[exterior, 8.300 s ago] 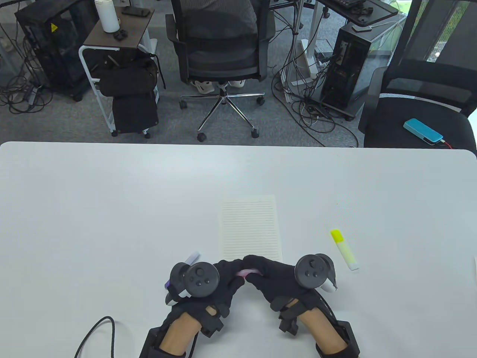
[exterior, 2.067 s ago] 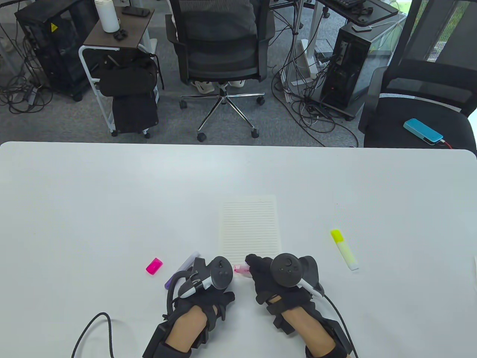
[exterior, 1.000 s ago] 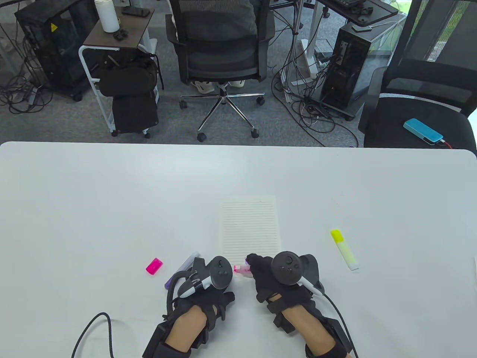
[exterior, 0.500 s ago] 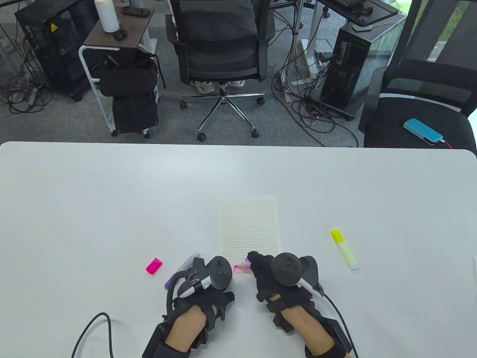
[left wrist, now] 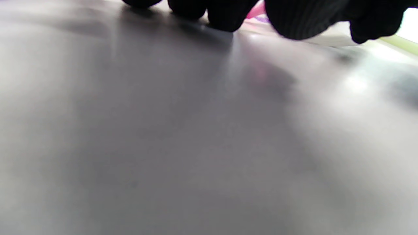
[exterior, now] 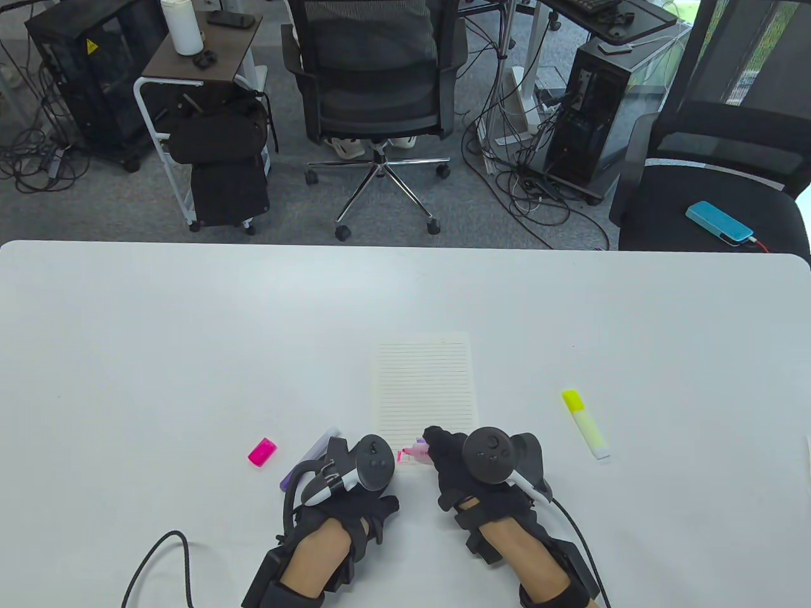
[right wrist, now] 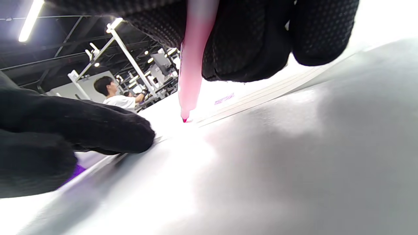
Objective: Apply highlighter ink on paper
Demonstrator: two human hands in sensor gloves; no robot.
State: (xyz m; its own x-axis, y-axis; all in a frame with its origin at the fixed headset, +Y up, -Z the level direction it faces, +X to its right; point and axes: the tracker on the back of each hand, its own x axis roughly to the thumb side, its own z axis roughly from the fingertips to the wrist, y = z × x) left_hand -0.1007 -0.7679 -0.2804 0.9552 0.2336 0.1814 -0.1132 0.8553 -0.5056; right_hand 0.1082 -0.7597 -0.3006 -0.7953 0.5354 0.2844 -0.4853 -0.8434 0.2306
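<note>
Spreading white under everything, the tabletop [exterior: 190, 329] carried a lined paper [exterior: 426, 386] near its front edge. A yellow highlighter [exterior: 586, 424] lay well to the paper's right, a purple highlighter [exterior: 312, 457] to its left, half covered by the left hand [exterior: 355, 481], and a pink cap [exterior: 261, 452] farther left. The right hand [exterior: 459, 465] pinched the pink highlighter [right wrist: 192, 75], tip at the paper's front left corner. The left hand's fingers lay on the tabletop; whether they were curled could not be told. The left wrist view was blurred.
</note>
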